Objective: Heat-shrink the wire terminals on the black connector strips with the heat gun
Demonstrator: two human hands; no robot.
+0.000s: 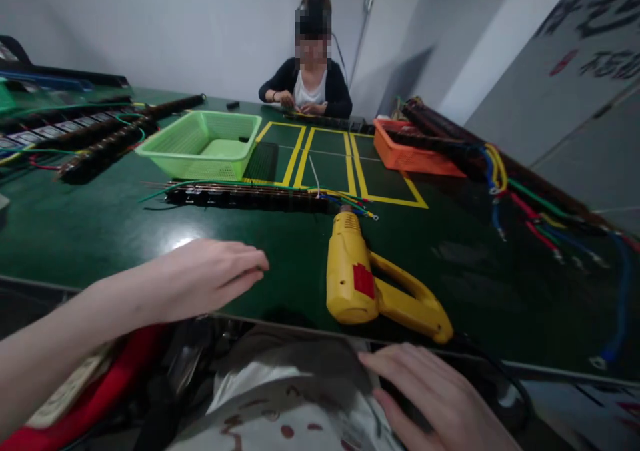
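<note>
with fingers close together on the left hand [215, 274] and right hand [425, 391], pinching nothing visible, it seems best to grip the yellow heat gun [353, 274], near on the counter [295, 261], by its handle [415, 314], minding the wired bundle [245, 196] just beyond.

By the table's [295, 254] near edge, bare room lies between the left hand [223, 271] and the heat gun [349, 271]. Toward the far edge, a wire bundle [240, 196], then a green basket [207, 169], block the way.

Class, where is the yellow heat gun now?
In the head view, the yellow heat gun lies right of centre on the green table, beyond the right hand, its nozzle by the wire bundle's right end.
</note>
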